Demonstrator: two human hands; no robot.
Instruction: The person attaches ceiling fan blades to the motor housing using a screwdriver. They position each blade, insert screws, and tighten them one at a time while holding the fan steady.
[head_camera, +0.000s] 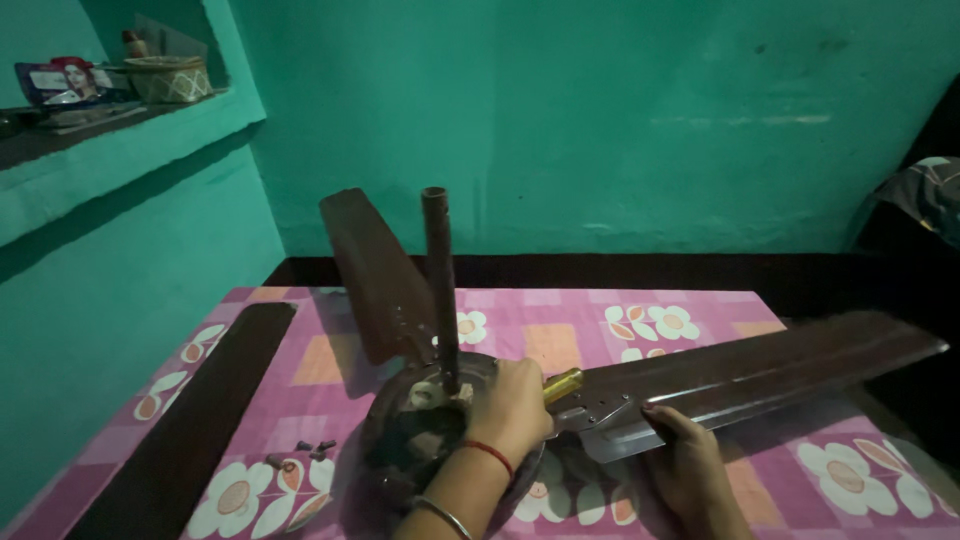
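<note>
Left hand (512, 405) is fisted around a yellow-handled screwdriver (562, 383) over the fan motor hub (420, 440), right hand (690, 465) presses flat on the attached blade (760, 375) near its bracket — not gripping. Motor sits mid-table w/ its downrod (440, 285) sticking up; a loose blade (190, 420) lies on the pink floral cloth (560, 330) to the left, few screws (300, 455) by it.

A single head-worn camera looks forward and down from close above the near edge of the counter (760, 310), taking in the person's two hands (515, 405) low in the middle of the frame, the counter's full width, and the green wall (600, 120) facing it beyond.
</note>
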